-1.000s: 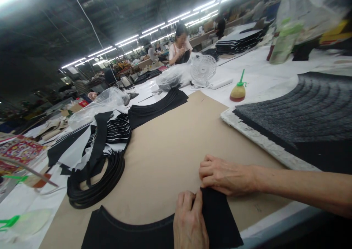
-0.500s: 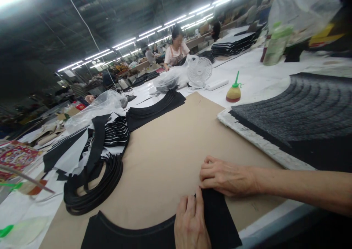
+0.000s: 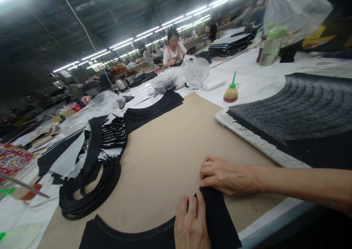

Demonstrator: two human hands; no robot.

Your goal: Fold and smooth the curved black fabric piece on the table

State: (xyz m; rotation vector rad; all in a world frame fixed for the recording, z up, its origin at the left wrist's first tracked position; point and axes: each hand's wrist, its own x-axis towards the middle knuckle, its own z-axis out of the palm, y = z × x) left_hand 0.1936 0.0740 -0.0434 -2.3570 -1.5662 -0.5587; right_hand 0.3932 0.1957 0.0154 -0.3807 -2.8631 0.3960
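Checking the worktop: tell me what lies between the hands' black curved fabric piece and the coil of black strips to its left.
In the head view, only bare tan paper lies between the black curved fabric piece and the coil of black strips.

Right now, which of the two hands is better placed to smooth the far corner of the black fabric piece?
Right, probably. The right hand lies flat with its fingertips on that top edge of the black fabric piece; the left hand presses lower down.

A long, dim factory hall was seen, its dark ceiling (image 3: 90,10) crossed by rows of fluorescent tubes (image 3: 154,29) running off toward one o'clock. White-covered worktables (image 3: 247,76) were stretched into the distance, and a brown board (image 3: 170,142) was laid across the nearest table at six o'clock.
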